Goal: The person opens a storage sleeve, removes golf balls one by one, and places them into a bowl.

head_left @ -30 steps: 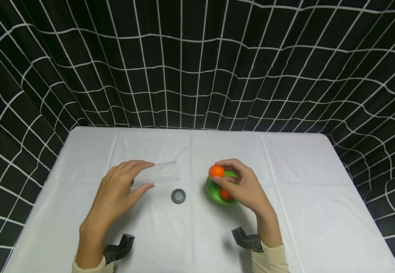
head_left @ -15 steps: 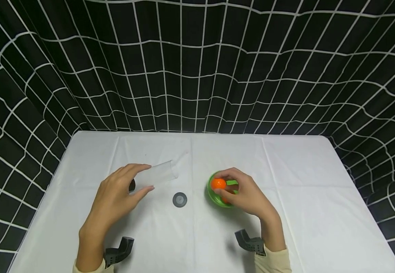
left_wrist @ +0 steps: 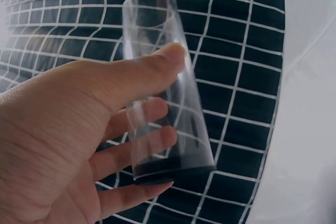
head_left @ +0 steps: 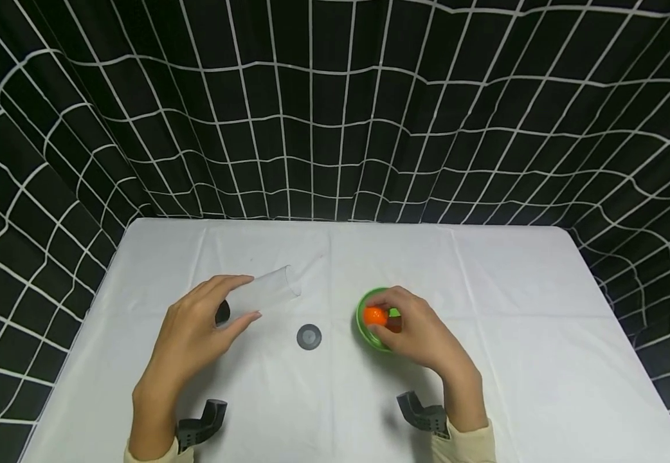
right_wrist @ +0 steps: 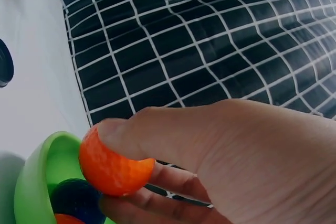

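My left hand grips a clear plastic tube with a dark base, thumb on one side and fingers round the other. In the head view the tube's open end points right and away, tilted. My right hand pinches an orange golf ball between thumb and fingers, above the green bowl. Inside the bowl, the right wrist view shows a dark blue ball and part of another orange ball. The right hand hides part of the bowl from the head camera.
A grey round cap lies on the white-covered table between the hands. Black cloth with a white grid surrounds the table's back and sides.
My right hand has lowered the orange golf ball toward the near side, over the bowl's inside. The left hand has tilted the tube so its open end shows more.
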Tool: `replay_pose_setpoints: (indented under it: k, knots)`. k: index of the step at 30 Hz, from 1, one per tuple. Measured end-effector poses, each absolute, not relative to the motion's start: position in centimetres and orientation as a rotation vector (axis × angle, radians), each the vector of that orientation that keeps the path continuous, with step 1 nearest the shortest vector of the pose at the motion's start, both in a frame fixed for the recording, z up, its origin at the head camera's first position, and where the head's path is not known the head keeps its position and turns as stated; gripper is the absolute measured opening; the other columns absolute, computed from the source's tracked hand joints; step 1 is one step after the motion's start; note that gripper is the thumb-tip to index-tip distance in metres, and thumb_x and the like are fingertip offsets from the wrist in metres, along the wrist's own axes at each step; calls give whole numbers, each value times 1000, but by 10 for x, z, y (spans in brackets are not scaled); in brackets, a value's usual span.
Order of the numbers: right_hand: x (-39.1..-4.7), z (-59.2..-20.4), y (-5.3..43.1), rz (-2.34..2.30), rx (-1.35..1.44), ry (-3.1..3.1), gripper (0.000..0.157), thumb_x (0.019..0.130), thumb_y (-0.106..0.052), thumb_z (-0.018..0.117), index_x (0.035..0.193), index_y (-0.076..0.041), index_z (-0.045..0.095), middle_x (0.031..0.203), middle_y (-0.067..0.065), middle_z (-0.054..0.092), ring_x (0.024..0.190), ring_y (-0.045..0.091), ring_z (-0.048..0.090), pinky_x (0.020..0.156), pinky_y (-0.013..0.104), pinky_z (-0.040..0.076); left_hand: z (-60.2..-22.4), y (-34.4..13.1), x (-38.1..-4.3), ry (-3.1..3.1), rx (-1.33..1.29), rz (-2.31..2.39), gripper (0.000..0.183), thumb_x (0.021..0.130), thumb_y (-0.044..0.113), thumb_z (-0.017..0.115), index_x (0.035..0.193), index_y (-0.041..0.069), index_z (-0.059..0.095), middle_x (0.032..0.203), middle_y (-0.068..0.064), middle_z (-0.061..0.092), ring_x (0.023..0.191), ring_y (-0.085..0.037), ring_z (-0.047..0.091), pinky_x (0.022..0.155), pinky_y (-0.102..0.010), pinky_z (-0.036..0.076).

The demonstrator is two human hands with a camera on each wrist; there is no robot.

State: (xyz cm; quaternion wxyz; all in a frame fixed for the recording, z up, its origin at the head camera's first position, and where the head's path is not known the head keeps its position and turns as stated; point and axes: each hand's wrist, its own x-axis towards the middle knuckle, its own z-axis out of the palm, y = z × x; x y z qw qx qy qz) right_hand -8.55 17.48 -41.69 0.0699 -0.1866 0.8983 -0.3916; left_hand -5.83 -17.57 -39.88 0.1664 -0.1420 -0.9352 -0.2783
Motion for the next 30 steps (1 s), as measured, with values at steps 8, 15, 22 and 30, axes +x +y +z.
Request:
replay_pose_setpoints:
  k: [8, 15, 22, 30]
  knots:
    - [-79, -415, 178, -1034, -546, 2737, 22, 87, -17, 78, 107, -18, 70, 104, -5, 68, 89, 13, 62, 81, 32, 57, -407, -171, -58, -2705, -389, -808, 56, 85, 39, 81, 137, 29, 62, 131, 9, 67, 119, -15, 67, 84, -41, 58]
    - [-80, -411, 180, -1027, -484, 2807, 32, 92, -24, 73, 122, -12, 69, 118, 3, 70, 104, 21, 65, 94, 44, 54, -408, -171, -61, -2691, -385, -840, 61, 86, 36, 79, 143, 32, 55, 129, 9, 65, 105, -13, 68, 79, -38, 56]
    - [-76, -419, 170, -1058, -520, 2744, 31, 95, -25, 69, 124, -13, 69, 119, 4, 71, 105, 20, 65, 94, 44, 54, -410, -180, -49, -2690, -354, -820, 62, 82, 30, 84, 139, 28, 58, 121, 6, 65, 105, -15, 69, 80, -43, 56]
    - [-82, -408, 178, -1112, -493, 2772, 27, 96, -28, 69, 121, -19, 70, 118, -4, 70, 106, 15, 66, 97, 43, 54, -407, -179, -57, -2705, -349, -895, 60, 85, 31, 82, 139, 29, 57, 124, 6, 66, 111, -16, 68, 86, -43, 54]
